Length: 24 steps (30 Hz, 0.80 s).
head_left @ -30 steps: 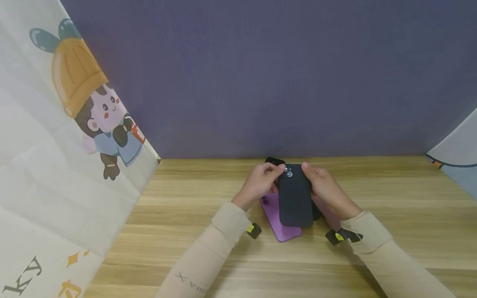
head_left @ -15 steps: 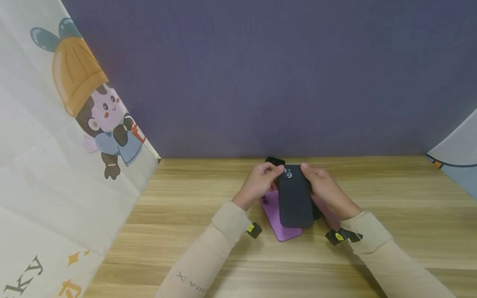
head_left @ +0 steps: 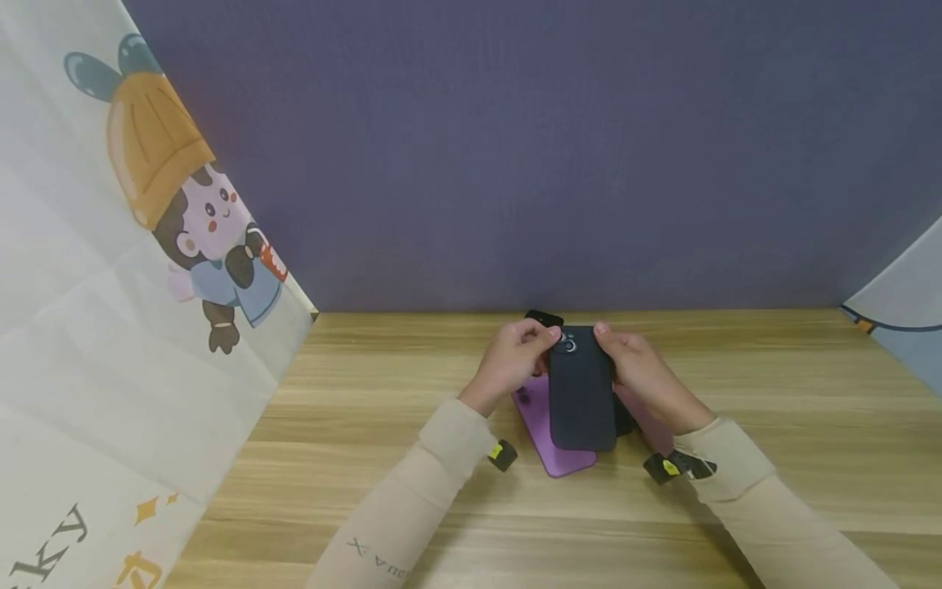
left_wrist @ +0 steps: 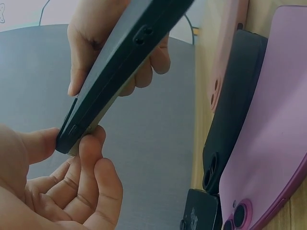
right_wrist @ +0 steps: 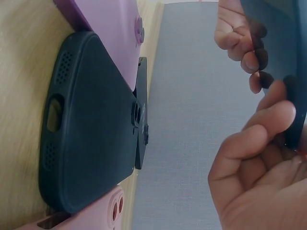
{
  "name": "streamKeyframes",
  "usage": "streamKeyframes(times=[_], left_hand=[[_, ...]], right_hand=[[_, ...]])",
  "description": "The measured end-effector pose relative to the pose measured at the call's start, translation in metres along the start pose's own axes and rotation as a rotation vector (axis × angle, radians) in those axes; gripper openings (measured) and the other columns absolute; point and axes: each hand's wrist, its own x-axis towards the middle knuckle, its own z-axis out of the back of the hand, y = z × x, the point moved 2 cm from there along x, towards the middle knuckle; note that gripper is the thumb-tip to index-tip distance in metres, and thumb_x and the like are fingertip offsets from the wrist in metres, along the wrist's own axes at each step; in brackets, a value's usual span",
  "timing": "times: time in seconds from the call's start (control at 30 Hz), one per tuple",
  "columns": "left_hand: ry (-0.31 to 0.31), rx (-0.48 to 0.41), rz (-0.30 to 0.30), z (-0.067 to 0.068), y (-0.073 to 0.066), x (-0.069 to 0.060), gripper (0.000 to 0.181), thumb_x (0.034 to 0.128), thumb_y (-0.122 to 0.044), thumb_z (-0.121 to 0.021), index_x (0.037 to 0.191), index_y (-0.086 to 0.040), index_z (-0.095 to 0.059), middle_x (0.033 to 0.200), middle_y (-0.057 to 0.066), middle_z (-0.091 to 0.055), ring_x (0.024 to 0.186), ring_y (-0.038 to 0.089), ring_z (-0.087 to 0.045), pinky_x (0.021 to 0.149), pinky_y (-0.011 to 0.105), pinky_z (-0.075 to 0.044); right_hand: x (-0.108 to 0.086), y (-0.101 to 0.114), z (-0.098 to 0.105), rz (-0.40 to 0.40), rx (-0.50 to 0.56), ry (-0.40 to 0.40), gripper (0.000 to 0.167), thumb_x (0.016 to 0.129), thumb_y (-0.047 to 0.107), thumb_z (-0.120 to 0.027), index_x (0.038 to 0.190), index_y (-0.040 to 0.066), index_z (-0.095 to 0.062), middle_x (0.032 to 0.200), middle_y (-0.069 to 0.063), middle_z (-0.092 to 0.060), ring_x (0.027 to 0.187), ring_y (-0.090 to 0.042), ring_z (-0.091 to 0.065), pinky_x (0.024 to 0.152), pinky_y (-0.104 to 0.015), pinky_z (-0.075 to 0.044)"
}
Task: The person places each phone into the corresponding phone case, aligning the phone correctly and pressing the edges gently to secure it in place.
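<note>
At far left I see a white sheet [head_left: 81, 327] with a cartoon figure printed on it, then the wooden surface [head_left: 383, 376]. The left hand [head_left: 511, 360] pinches the dark phone [head_left: 581, 401] at its upper-left corner, thumb beside the camera rings, fingertips on the opposite face. Near that hand I find a purple case [head_left: 543, 432] lying on the surface, and a thin black piece [head_left: 545, 318] at the back. Between both hands, the phone is held up off the surface, its camera side facing my head view. Below it and to the right I make out a black case [right_wrist: 96, 124]. The right hand [head_left: 648, 372] grips the phone's upper-right edge, thumb near the corner, fingers curled behind; under that hand lies a pink case [left_wrist: 229, 48].
</note>
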Motion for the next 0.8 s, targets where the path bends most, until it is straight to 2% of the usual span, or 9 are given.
streamKeyframes(times=[0.2, 0.47, 0.63, 0.8], left_hand=[[-0.008, 0.015, 0.000, 0.0003, -0.0005, 0.0002, 0.024, 0.1026, -0.031, -0.063, 0.094, -0.009, -0.070, 0.071, 0.001, -0.065, 0.059, 0.013, -0.058, 0.058, 0.023, -0.052], [-0.020, 0.042, 0.008, -0.0005, 0.0003, 0.0012, 0.024, 0.1028, -0.031, -0.063, 0.094, -0.009, -0.070, 0.072, 0.001, -0.066, 0.062, 0.016, -0.060, 0.061, 0.028, -0.055], [-0.028, 0.051, 0.014, -0.0015, -0.0003, 0.0010, 0.024, 0.1033, -0.030, -0.062, 0.094, -0.009, -0.069, 0.072, 0.001, -0.064, 0.065, 0.021, -0.062, 0.058, 0.024, -0.051], [-0.029, 0.059, 0.015, -0.0024, -0.0013, 0.0000, 0.023, 0.1037, -0.029, -0.061, 0.094, -0.010, -0.069, 0.071, 0.001, -0.064, 0.063, 0.016, -0.060, 0.057, 0.023, -0.049]], right_hand=[[-0.0001, 0.0009, 0.0005, -0.017, -0.028, 0.001, 0.058, 0.113, 0.042, -0.030, 0.102, -0.004, -0.063, 0.069, 0.007, -0.055, 0.060, -0.007, -0.051, 0.058, -0.029, -0.047], [0.0003, 0.0009, 0.0014, -0.042, -0.034, -0.008, 0.059, 0.111, 0.046, -0.032, 0.103, -0.003, -0.064, 0.069, 0.007, -0.056, 0.061, -0.007, -0.051, 0.059, -0.028, -0.047], [0.0001, 0.0013, 0.0019, -0.045, -0.033, -0.011, 0.060, 0.111, 0.049, -0.033, 0.102, -0.001, -0.065, 0.068, 0.008, -0.056, 0.061, -0.006, -0.050, 0.058, -0.028, -0.046], [-0.0006, 0.0020, 0.0023, -0.032, -0.032, -0.009, 0.060, 0.111, 0.047, -0.033, 0.101, -0.002, -0.065, 0.067, 0.008, -0.055, 0.061, -0.006, -0.049, 0.058, -0.027, -0.045]])
